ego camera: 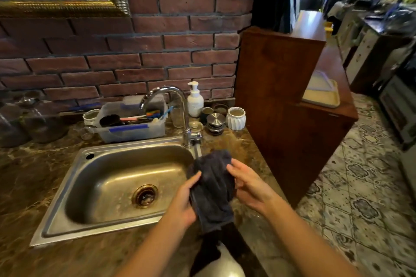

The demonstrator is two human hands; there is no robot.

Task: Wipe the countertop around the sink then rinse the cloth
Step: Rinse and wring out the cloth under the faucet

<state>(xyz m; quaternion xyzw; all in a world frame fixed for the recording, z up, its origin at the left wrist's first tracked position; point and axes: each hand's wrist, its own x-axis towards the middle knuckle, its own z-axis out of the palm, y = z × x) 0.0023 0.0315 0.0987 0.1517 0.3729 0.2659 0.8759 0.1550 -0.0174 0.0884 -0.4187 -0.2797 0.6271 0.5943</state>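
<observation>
A brick wall (180, 29) closes off the back of the counter (27, 175). The counter's marbled brown top has its broadest bare stretch left of the sink and along the near edge. On the right there is only a narrow strip between the sink's rim and the counter's edge, where the tiled floor (360, 186) begins. A tall wooden cabinet (281, 96) stands against the counter's far right corner and blocks that side.

The steel sink (56, 216) is set at an angle, and its drain (145, 195) lies right of the basin's middle. Behind it a clear plastic tub (135, 130) of brushes sits just beside the back rim, with glass jars (33, 123) to its left, so the back strip is crowded. The faucet (177, 96) rises from the sink's back right corner and arches left over the tub.

The dark cloth (213, 189) is held in the air by both hands, over the sink's right rim and the narrow right strip, with its lower end hanging free. The left hand (182, 204) grips its left edge, thumb laid across the front and fingers hidden behind. The right hand (249, 189) holds the right edge, thumb on the upper part and fingers curled in.

A white soap bottle (195, 101) and a ribbed white pot (235, 118) stand at the back right.
</observation>
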